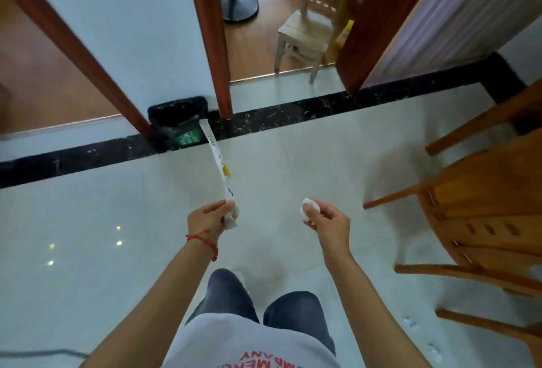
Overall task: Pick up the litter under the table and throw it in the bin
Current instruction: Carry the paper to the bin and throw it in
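My left hand (209, 221) grips the lower end of a long white paper wrapper (218, 161) with printed text and a yellow mark; the strip sticks up and away from me. A small white scrap also shows at its fingers. My right hand (327, 221) pinches a crumpled white tissue (309, 208). Ahead, against the wall by a door frame, stands a bin (176, 109) lined with a black bag, with a green item inside. The wrapper's far tip overlaps the bin's right edge in the view. Both hands are held out over the pale tile floor.
A wooden chair (484, 206) stands close at the right. Red-brown door frames (212, 36) flank the bin. Through the doorway are a small wooden chair (305, 30) and a black round stand base (240, 4). White scraps (410, 322) lie on the floor at lower right.
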`<state>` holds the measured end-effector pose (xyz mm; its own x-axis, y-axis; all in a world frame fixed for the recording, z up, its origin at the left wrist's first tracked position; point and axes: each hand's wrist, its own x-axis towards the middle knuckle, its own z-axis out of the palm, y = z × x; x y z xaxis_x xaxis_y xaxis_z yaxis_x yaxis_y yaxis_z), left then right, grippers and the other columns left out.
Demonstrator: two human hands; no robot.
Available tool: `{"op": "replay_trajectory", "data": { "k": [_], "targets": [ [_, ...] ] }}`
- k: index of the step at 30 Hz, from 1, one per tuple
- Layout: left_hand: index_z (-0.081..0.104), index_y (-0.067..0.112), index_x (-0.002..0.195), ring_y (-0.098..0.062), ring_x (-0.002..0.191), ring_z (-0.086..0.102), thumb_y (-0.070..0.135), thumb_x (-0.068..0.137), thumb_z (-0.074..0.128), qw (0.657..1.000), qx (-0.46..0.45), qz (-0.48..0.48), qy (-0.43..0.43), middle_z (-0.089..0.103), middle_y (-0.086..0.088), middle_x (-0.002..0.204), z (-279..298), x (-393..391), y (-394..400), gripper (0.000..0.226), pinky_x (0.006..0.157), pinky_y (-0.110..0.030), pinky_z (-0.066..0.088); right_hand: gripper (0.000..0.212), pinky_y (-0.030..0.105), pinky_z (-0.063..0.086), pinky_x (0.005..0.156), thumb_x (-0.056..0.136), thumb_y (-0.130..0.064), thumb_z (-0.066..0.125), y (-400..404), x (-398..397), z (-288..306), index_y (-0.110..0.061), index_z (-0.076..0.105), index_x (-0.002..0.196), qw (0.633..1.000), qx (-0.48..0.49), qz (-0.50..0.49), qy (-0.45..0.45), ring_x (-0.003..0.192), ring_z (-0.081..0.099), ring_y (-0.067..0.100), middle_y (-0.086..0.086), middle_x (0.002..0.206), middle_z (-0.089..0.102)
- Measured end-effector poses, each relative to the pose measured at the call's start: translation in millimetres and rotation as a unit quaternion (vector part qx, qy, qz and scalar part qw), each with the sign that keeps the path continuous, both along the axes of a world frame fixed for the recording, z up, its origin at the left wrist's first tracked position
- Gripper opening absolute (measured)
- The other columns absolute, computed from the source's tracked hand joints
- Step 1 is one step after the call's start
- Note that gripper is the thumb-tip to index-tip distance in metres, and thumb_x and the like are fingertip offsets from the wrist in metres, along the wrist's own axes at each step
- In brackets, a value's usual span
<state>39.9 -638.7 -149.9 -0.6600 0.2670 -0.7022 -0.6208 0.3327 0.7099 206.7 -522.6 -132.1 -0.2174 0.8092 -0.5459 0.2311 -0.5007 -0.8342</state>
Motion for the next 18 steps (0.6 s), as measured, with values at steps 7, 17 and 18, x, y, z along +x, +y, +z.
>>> {"op": "replay_trajectory", "data": {
  "k": [7, 17, 18],
  "targets": [
    [0.061, -0.009, 0.105, -0.026, 0.078, 0.062, 0.004, 0.076, 0.068, 0.996, 0.011, 0.088, -0.023, 0.065, -0.015, 0.087, -9, -77, -17, 0.032, 0.072, -0.030, 0.056, 0.014, 0.022, 0.056, 0.069, 0.079, -0.010, 0.070, 5, -98, -4, -0.009, 0.069, 0.094, 0.996, -0.016, 0.085, -0.007, 0.065, 0.061, 0.009, 0.001, 0.076, 0.066],
    [0.064, -0.009, 0.096, -0.029, 0.081, 0.061, 0.006, 0.077, 0.068, 0.985, -0.006, 0.175, -0.009, 0.065, -0.017, 0.082, -28, -169, 35, 0.025, 0.075, -0.035, 0.054, 0.020, 0.020, 0.056, 0.067, 0.081, -0.008, 0.068, 93, -225, -20, -0.005, 0.067, 0.101, 0.985, -0.027, 0.173, 0.007, 0.074, 0.062, 0.012, 0.001, 0.083, 0.067],
    [0.064, -0.010, 0.095, -0.026, 0.076, 0.061, 0.006, 0.078, 0.067, 0.984, -0.010, 0.179, -0.011, 0.064, -0.015, 0.076, -27, -177, 44, 0.023, 0.070, -0.030, 0.054, 0.020, 0.019, 0.056, 0.066, 0.081, -0.007, 0.068, 103, -238, -20, -0.005, 0.068, 0.100, 0.984, -0.033, 0.174, 0.007, 0.075, 0.062, 0.012, 0.001, 0.083, 0.066]
  ]
}}
